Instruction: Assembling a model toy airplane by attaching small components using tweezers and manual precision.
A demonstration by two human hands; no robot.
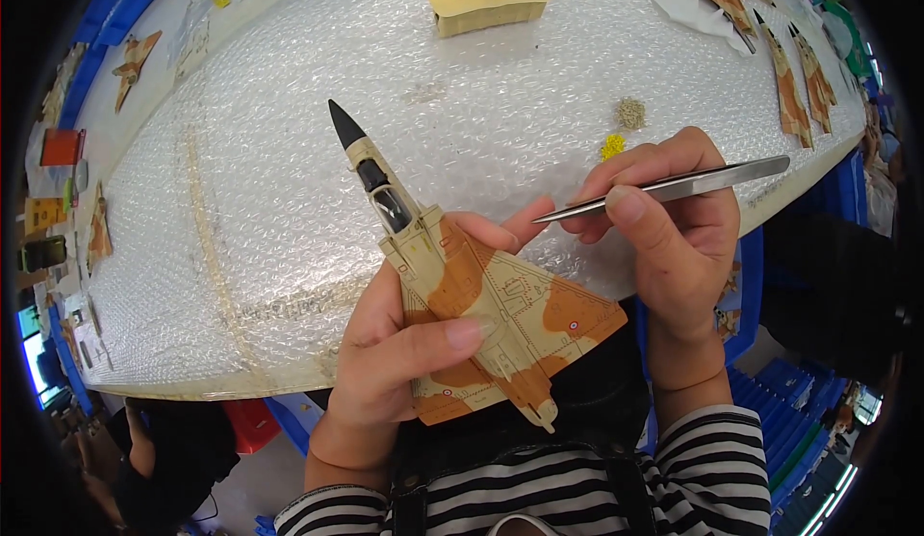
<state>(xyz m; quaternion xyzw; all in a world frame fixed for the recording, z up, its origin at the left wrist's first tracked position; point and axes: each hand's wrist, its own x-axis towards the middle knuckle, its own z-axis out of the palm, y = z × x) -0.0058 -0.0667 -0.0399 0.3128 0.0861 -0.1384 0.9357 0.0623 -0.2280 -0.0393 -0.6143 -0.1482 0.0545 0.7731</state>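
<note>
My left hand (409, 358) is closed round a model jet plane (481, 291) with tan and orange camouflage, a black nose cone and a clear canopy. Its thumb presses on the plane's back, and fingertips show past the right side. The nose points up and to the left, the tail toward me. In my right hand (679, 218) a pair of metal tweezers (707, 182) is pinched, tips pointing left, close to the left fingertips. Whether the tips hold anything is too small to tell. A yellow pile of small bits (613, 146) and a beige pile (630, 113) lie just beyond the right hand.
Bubble wrap (289, 180) covers the table. At the far middle stands a cream block (491, 2) with a small white cup on top. More camouflaged models lie at the far right (784, 84) and far left (133, 69). Blue crates (784, 411) stand right of me; another person (178, 449) sits lower left.
</note>
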